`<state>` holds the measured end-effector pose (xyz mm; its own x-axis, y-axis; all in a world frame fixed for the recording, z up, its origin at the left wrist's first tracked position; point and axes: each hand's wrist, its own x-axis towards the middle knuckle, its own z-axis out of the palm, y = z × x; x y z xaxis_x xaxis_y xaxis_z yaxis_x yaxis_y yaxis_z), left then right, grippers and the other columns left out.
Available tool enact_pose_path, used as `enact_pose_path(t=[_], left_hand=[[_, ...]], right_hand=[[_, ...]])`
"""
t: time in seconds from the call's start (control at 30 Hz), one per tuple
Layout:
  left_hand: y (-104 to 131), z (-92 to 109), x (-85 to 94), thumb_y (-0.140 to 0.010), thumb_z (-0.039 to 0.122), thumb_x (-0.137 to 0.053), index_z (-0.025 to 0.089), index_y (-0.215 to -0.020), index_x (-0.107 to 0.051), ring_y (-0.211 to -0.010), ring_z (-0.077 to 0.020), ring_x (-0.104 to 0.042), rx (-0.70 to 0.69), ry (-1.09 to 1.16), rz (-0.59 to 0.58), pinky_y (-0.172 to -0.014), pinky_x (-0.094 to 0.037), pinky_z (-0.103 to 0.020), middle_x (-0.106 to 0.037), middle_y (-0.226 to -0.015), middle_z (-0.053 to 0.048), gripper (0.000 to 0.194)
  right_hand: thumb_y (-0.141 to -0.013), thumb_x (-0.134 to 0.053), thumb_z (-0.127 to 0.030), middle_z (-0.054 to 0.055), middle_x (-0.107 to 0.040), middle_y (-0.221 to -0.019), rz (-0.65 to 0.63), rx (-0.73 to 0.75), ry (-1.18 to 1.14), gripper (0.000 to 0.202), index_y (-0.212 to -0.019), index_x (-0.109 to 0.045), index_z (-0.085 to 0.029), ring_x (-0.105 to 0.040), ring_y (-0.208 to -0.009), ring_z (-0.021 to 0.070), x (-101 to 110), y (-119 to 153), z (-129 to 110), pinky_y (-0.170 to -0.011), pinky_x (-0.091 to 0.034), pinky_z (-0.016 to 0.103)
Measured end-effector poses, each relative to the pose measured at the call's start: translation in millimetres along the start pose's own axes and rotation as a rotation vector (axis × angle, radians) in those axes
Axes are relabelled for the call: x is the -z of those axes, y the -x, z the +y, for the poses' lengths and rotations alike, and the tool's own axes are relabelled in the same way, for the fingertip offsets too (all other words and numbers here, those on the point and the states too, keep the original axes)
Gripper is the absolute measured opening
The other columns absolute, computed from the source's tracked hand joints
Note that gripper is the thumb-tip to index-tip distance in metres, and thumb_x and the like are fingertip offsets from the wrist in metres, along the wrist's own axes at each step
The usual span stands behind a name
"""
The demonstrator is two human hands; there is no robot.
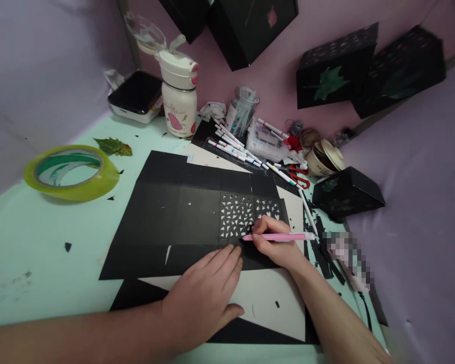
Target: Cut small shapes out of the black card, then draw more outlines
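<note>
A sheet of black card (197, 202) with fold lines lies in front of me. Its right part is pierced by many small triangular holes (235, 216), and smaller cut-outs, some of them star-like, fill a panel beside these. My right hand (273, 240) grips a slim pink pen-shaped craft knife (284, 236), its tip down at the lower edge of the triangles. My left hand (208, 288) rests flat with fingers stretched out, fingertips on the card's lower part, left of the tip. Beneath the card are a white sheet (265, 298) and more black card.
A roll of yellow-green tape (109, 179) and a leaf (114, 146) lie on the left. At the back stand a bottle (180, 108), a glass jar (242, 111) and several markers (238, 146). Red-handled scissors (299, 177) and a black box (347, 194) are at right.
</note>
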<state>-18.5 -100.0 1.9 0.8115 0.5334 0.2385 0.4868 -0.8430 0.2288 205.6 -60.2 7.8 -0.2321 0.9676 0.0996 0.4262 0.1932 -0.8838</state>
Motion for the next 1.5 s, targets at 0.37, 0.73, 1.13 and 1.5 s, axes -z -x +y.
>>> enact_pose_path(t=[0.37,0.73,1.13,1.5], left_hand=[[2,-1,-0.3,-0.089,0.058,-0.051,0.010,-0.126,-0.055,-0.126,-0.0272,-0.048,0.000,0.001,0.034,-0.106,-0.034,-0.038,-0.055,-0.137,-0.013,0.061],[0,-3,1.7,-0.090,0.055,-0.050,0.011,-0.129,-0.052,-0.130,-0.0272,-0.044,0.009,0.060,-0.011,-0.108,-0.032,-0.039,-0.052,-0.139,-0.014,0.059],[0,-2,2.0,-0.089,0.056,-0.050,0.010,-0.129,-0.051,-0.129,-0.0275,-0.045,0.009,0.062,-0.019,-0.107,-0.033,-0.039,-0.052,-0.138,-0.014,0.061],[1,-2,0.9,-0.091,0.056,-0.046,0.010,-0.131,-0.051,-0.130,-0.0280,-0.044,0.001,0.027,-0.020,-0.108,-0.032,-0.039,-0.051,-0.139,-0.014,0.061]], right_hand=[[-0.090,-0.059,-0.033,0.000,-0.065,-0.064,0.196,-0.182,-0.036,0.015,-0.084,-0.064,-0.020,-0.059,-0.057,0.0134,-2,24,-17,-0.052,-0.046,0.024],[-0.083,-0.062,-0.020,0.002,-0.068,-0.071,0.230,-0.005,0.145,0.004,-0.079,-0.062,-0.022,-0.063,-0.061,0.0157,-14,27,-11,-0.057,-0.050,0.026],[-0.083,-0.061,-0.016,0.001,-0.066,-0.069,0.183,0.049,0.146,0.007,-0.079,-0.061,-0.022,-0.062,-0.059,0.0150,-14,26,-12,-0.056,-0.049,0.027],[-0.084,-0.062,-0.019,0.002,-0.068,-0.071,0.180,0.054,0.161,0.005,-0.080,-0.062,-0.022,-0.063,-0.061,0.0159,-16,27,-10,-0.057,-0.049,0.028]])
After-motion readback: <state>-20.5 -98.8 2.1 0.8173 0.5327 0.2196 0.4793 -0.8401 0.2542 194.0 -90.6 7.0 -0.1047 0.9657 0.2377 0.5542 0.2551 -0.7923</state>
